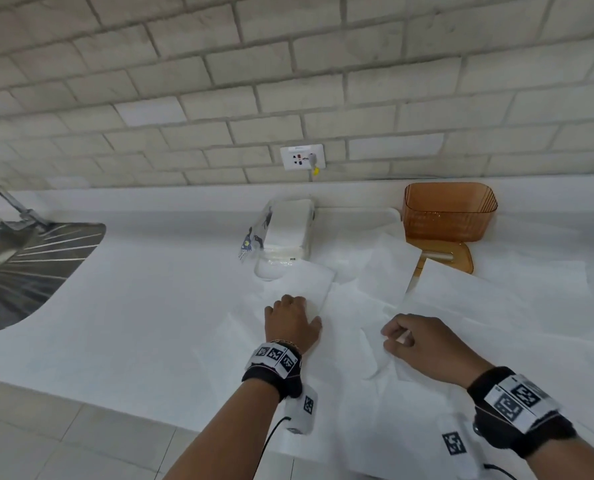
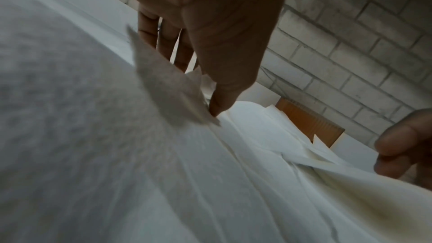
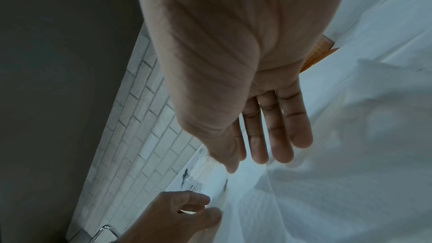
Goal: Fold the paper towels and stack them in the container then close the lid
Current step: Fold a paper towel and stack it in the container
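Head view: the white surface (image 1: 115, 306) is seen running below a brick-tiled wall (image 1: 288, 64), and places are given here from the amber container (image 1: 449, 211), which stands open and seemingly empty at the back, against the wall. A steel sink (image 1: 29, 258) is set far to the container's left. Several unfolded paper towels (image 1: 496, 292) are spread in front of the container, one of them partly covering the amber lid (image 1: 456, 256) that lies flat just in front of it. An opened towel pack (image 1: 286, 226) lies to the container's left, near the wall, below a wall socket (image 1: 302, 157).

Nearer the front edge, a sheet is held down by the left hand (image 1: 293, 322), whose fingers are curled onto the paper; whether it is actually gripped cannot be told. To that hand's right, the edge of a sheet is pinched in the grip of the right hand (image 1: 416, 344), between thumb and forefinger.

The folding step is judged to be in hand, early in the task, since nothing folded is seen and the lid is off. Next, the pinched edge would need to be carried over and laid squarely on the opposite edge while the sheet is pinned, then creased flat.
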Demonstrator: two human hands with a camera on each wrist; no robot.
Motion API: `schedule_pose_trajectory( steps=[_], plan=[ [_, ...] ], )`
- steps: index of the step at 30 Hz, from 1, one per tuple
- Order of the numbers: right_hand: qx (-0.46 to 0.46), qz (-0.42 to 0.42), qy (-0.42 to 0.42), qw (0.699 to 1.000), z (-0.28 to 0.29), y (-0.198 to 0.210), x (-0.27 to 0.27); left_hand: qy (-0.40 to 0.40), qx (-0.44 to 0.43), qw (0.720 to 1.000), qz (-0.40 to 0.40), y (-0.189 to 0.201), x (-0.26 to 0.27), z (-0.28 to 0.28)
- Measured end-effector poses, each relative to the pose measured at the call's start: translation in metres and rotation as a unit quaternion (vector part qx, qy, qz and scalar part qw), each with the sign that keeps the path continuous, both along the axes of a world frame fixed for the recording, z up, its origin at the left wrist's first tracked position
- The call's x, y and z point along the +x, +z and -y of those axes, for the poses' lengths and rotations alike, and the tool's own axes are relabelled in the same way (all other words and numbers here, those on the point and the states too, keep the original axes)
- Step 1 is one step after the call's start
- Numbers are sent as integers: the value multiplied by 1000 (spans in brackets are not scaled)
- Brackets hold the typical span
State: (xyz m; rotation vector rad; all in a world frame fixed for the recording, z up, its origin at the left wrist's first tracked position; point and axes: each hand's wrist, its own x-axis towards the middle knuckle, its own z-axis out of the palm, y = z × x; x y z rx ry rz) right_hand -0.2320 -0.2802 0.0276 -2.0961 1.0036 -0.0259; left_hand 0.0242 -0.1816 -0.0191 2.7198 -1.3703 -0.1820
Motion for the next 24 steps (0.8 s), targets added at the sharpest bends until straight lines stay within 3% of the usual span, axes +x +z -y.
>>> schedule_pose_trajectory(
  steps=[6, 10, 12, 13, 15, 17, 18, 19, 21, 24],
  plan=[
    [-15, 10, -4, 1000, 27, 3, 1, 28, -57, 998, 23, 5, -2, 7],
    [2, 38, 4, 999, 43, 7, 13, 106, -213, 963, -124, 36, -7, 1],
    [16, 62, 8, 998, 48, 7, 23, 134, -277, 922, -236, 59, -16, -6],
    [32, 79, 8, 996, 51, 6, 28, 151, -309, 885, -313, 70, -22, -11],
    [122, 126, -4, 984, 52, 9, 39, 175, -355, 783, -479, 91, -36, -22],
    [284, 178, -26, 942, 48, 16, 50, 179, -385, 670, -609, 101, -49, -33],
    [357, 196, -28, 913, 46, 19, 54, 181, -391, 628, -647, 102, -55, -37],
    [410, 210, -22, 887, 45, 21, 58, 182, -390, 607, -667, 99, -60, -39],
    [453, 229, 1, 862, 43, 25, 64, 191, -377, 606, -674, 87, -66, -43],
    [412, 237, -14, 880, 45, 20, 66, 203, -345, 618, -677, 66, -64, -48]
  ],
)
